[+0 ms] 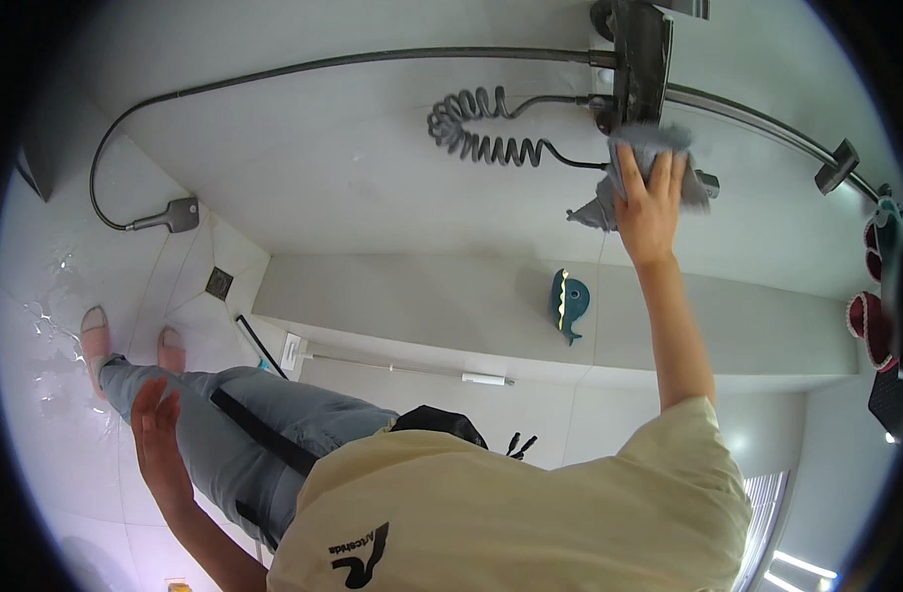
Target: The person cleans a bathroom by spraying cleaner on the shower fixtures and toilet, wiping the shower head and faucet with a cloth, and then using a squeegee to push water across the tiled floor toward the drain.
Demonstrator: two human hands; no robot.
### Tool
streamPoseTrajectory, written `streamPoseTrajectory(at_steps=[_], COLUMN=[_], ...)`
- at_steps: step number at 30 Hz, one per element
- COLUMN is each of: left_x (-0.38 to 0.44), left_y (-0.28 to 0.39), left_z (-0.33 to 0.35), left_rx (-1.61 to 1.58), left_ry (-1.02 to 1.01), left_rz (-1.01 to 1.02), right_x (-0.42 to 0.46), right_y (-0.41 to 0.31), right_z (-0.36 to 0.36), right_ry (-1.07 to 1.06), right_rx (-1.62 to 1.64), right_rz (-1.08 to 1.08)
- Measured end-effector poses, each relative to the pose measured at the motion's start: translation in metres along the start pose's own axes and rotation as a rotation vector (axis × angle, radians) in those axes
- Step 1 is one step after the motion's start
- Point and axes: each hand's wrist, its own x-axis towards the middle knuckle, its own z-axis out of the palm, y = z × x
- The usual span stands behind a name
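Note:
My right hand (648,200) presses a grey cloth (607,203) against the near end of a dark shower mixer (642,66) on the wall. The cloth is bunched under my fingers and blurred, and it hides part of the fixture. A small dark knob (709,184) sticks out beside it. Close by, a coiled grey hose (488,126) loops along the wall. My left hand (155,433) hangs beside my jeans, holding nothing, its fingers slightly apart. From the mixer a long hose (363,56) leads to a grey hand shower (181,215) low down near the floor corner.
A blue whale-shaped item (570,302) sits on the wall ledge (422,292). Wet patches (59,348) shine on the tiled floor, near a square drain (219,283). A long pole (407,368) runs beneath the ledge. Dark red slippers (870,329) are at the far right.

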Motion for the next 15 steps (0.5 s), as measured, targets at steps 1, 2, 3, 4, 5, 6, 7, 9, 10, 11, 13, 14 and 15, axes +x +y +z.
streamPoseTrajectory(at_steps=[1,2,3,4,5,6,7,9,10,11,13,14,15], left_x=[-0.001,-0.003,-0.004,-0.006,-0.008,-0.007,-0.006,-0.004,-0.003,-0.001,0.003,0.005,0.008], left_y=[-0.002,-0.002,-0.004,-0.006,-0.008,-0.009,-0.007,-0.004,-0.004,-0.005,-0.006,-0.007,-0.006], left_z=[-0.002,-0.003,-0.004,-0.006,-0.008,-0.010,-0.007,0.001,0.003,0.005,0.011,0.015,0.017], left_rx=[0.003,0.007,0.011,0.006,0.001,-0.001,0.019,0.063,0.064,0.067,0.079,0.094,0.110], left_ry=[0.008,0.016,0.029,0.037,0.043,0.051,0.061,0.078,0.069,0.057,0.048,0.051,0.054], left_rz=[-0.007,-0.013,-0.016,-0.019,-0.023,-0.025,-0.034,-0.055,-0.050,-0.047,-0.041,-0.042,-0.042], right_x=[0.014,0.029,0.046,0.060,0.070,0.081,0.087,0.101,0.105,0.106,0.101,0.092,0.081], right_y=[-0.005,-0.008,-0.011,-0.014,-0.015,-0.017,-0.020,-0.010,-0.011,-0.013,-0.013,-0.009,-0.005], right_z=[0.006,0.008,0.011,0.011,0.010,0.008,0.006,0.005,0.006,0.007,0.008,0.013,0.018], right_ry=[-0.042,0.059,0.164,0.271,0.307,0.344,0.370,0.520,0.517,0.511,0.487,0.509,0.532], right_rx=[0.110,0.136,0.167,0.203,0.166,0.131,0.098,-0.031,0.042,0.115,0.236,0.273,0.310], right_rz=[0.090,0.103,0.115,0.126,0.134,0.144,0.161,0.057,0.125,0.194,0.277,0.268,0.259])
